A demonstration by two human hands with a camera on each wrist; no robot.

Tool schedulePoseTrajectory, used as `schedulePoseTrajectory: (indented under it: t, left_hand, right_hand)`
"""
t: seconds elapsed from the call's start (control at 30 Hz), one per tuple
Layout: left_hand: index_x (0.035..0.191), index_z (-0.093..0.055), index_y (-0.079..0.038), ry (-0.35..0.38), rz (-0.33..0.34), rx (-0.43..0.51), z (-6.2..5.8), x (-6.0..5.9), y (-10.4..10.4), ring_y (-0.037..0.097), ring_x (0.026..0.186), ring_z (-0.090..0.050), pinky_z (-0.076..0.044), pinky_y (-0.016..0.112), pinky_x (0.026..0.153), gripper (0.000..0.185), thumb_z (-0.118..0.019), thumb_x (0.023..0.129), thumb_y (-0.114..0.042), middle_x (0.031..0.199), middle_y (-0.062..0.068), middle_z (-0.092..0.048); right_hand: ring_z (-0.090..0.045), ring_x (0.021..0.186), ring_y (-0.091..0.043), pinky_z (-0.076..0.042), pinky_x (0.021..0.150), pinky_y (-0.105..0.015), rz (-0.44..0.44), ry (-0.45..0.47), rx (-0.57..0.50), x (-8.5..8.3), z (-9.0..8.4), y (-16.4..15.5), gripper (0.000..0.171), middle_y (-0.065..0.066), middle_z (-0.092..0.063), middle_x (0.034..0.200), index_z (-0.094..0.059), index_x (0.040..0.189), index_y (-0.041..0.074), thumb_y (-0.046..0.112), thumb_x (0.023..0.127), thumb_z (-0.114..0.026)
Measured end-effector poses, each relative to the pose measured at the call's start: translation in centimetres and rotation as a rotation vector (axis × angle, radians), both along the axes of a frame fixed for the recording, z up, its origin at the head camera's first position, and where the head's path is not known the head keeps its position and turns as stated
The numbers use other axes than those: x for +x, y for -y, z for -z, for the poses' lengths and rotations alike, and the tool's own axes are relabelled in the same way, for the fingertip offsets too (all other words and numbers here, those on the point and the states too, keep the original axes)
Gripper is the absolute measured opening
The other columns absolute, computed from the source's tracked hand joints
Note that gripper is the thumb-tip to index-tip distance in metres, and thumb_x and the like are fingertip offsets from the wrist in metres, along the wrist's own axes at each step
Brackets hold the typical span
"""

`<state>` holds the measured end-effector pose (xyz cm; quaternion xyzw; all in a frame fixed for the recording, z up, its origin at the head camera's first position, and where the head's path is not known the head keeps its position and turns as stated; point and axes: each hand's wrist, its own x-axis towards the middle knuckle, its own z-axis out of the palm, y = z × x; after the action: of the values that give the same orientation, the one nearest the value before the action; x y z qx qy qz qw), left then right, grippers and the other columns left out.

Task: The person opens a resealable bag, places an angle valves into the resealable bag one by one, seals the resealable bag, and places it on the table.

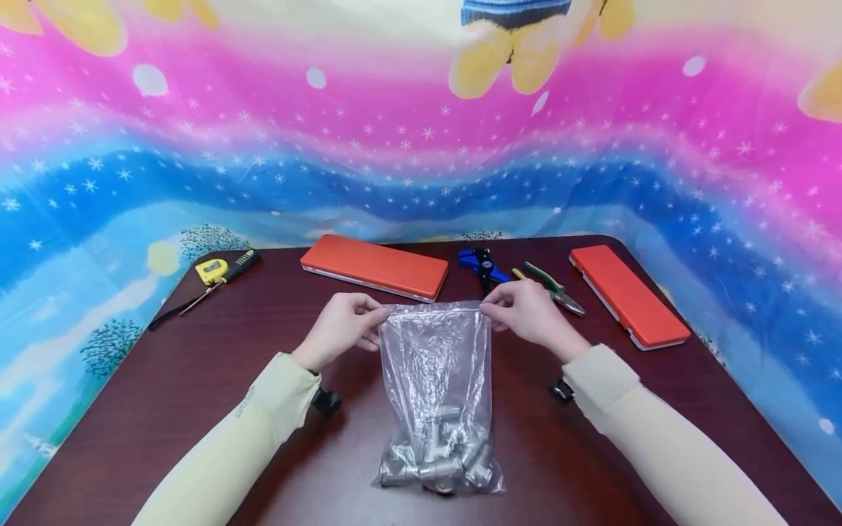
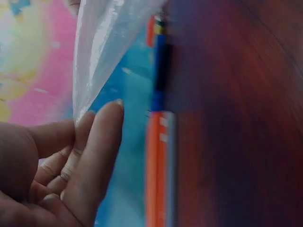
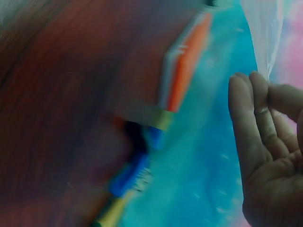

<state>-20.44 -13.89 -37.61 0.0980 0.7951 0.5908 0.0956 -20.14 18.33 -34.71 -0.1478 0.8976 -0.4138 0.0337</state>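
A clear zip bag [image 1: 434,358] hangs upright between my two hands, its zip strip running across the top. Several shiny metal pipe fittings [image 1: 441,464] lie heaped at its bottom. My left hand [image 1: 345,325] pinches the top left corner between thumb and fingers; in the left wrist view the film [image 2: 99,52] stretches up from those fingertips [image 2: 85,120]. At the top right corner, my right hand [image 1: 526,310] pinches the bag the same way, and the right wrist view shows the plastic [image 3: 267,33] rising from its fingers.
Behind the bag lies a long orange-red case [image 1: 375,264]; another red case [image 1: 628,296] lies at the right. Blue wire strippers [image 1: 485,267] and green-and-yellow pliers [image 1: 552,286] sit between them. A yellow tape measure [image 1: 212,271] and a screwdriver [image 1: 230,274] are at the far left. Patterned cloth [image 1: 408,146] hangs behind.
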Motion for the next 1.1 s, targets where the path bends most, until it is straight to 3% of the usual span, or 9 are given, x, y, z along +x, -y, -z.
schedulePoseTrajectory:
  t: [0.13, 0.23, 0.37, 0.5, 0.6, 0.73, 0.9, 1.1]
  left_hand:
    - [0.102, -0.068, 0.006, 0.079, -0.037, -0.067, 2.0, -1.5, -0.1, 0.026, 0.060, -0.069, -0.058, 0.040, 0.057, 0.020, -0.065, 0.097, -0.013, 0.083, 0.016, -0.067]
    - [0.109, -0.067, 0.005, 0.137, -0.074, -0.077, 3.1, -1.6, -0.3, 0.026, 0.060, -0.069, -0.058, 0.039, 0.056, 0.028, -0.063, 0.098, -0.020, 0.085, 0.017, -0.067]
    - [0.116, -0.067, 0.002, 0.236, -0.035, -0.087, 3.6, 0.0, -0.4, 0.029, 0.060, -0.069, -0.058, 0.041, 0.056, 0.043, -0.061, 0.098, -0.037, 0.085, 0.016, -0.070]
    - [0.107, -0.071, 0.001, 0.312, 0.081, -0.081, 3.3, 1.8, -0.2, 0.029, 0.059, -0.069, -0.058, 0.043, 0.057, 0.043, -0.061, 0.098, -0.039, 0.082, 0.016, -0.072]
    - [0.101, -0.071, 0.005, 0.322, 0.121, -0.033, 3.3, 1.9, -0.3, 0.026, 0.059, -0.069, -0.058, 0.041, 0.057, 0.035, -0.059, 0.100, -0.029, 0.080, 0.017, -0.072]
    - [0.099, -0.069, 0.010, 0.351, 0.112, -0.005, 3.6, 0.7, -0.3, 0.021, 0.059, -0.069, -0.059, 0.039, 0.059, 0.031, -0.057, 0.101, -0.020, 0.078, 0.019, -0.071]
    - [0.098, -0.069, 0.010, 0.393, 0.068, -0.029, 4.5, -0.2, 0.0, 0.020, 0.059, -0.069, -0.059, 0.038, 0.060, 0.031, -0.059, 0.100, -0.019, 0.079, 0.020, -0.071]
    - [0.097, -0.070, 0.010, 0.421, 0.053, -0.047, 4.9, -0.3, 0.3, 0.020, 0.059, -0.069, -0.059, 0.037, 0.060, 0.032, -0.060, 0.099, -0.020, 0.079, 0.020, -0.071]
  right_hand:
    - [-0.071, 0.070, -0.022, -0.059, 0.066, -0.038, 0.029, 0.069, 0.042, -2.0, 2.0, 1.1, 0.015, -0.005, -0.071, 0.078, -0.075, 0.098, 0.003, 0.016, 0.095, -0.068]
    - [-0.071, 0.071, -0.020, -0.058, 0.065, -0.033, 0.078, 0.156, 0.057, -2.4, 3.0, 1.5, 0.026, -0.006, -0.071, 0.079, -0.074, 0.105, 0.002, 0.025, 0.097, -0.066]
    - [-0.070, 0.069, -0.023, -0.059, 0.064, -0.035, 0.127, 0.361, -0.033, -0.8, 3.5, 0.9, 0.041, -0.011, -0.070, 0.077, -0.073, 0.109, 0.000, 0.039, 0.097, -0.063]
    - [-0.069, 0.065, -0.024, -0.059, 0.063, -0.037, 0.071, 0.496, -0.151, 1.1, 3.6, 0.3, 0.036, -0.016, -0.070, 0.076, -0.073, 0.102, -0.004, 0.031, 0.097, -0.065]
    - [-0.068, 0.061, -0.021, -0.058, 0.060, -0.035, 0.032, 0.513, -0.160, 1.3, 3.7, 0.3, 0.028, -0.015, -0.070, 0.074, -0.072, 0.093, -0.006, 0.021, 0.098, -0.064]
    - [-0.066, 0.056, -0.019, -0.058, 0.057, -0.034, 0.054, 0.509, -0.076, 0.2, 4.2, 1.1, 0.028, -0.013, -0.068, 0.067, -0.071, 0.082, -0.005, 0.018, 0.098, -0.063]
    - [-0.066, 0.055, -0.021, -0.057, 0.055, -0.034, 0.094, 0.484, 0.032, -0.9, 4.8, 2.4, 0.032, -0.013, -0.066, 0.064, -0.070, 0.076, -0.002, 0.020, 0.097, -0.064]
    - [-0.065, 0.055, -0.020, -0.057, 0.055, -0.033, 0.106, 0.497, 0.081, -1.2, 5.4, 2.8, 0.029, -0.014, -0.067, 0.066, -0.071, 0.076, 0.000, 0.022, 0.095, -0.068]
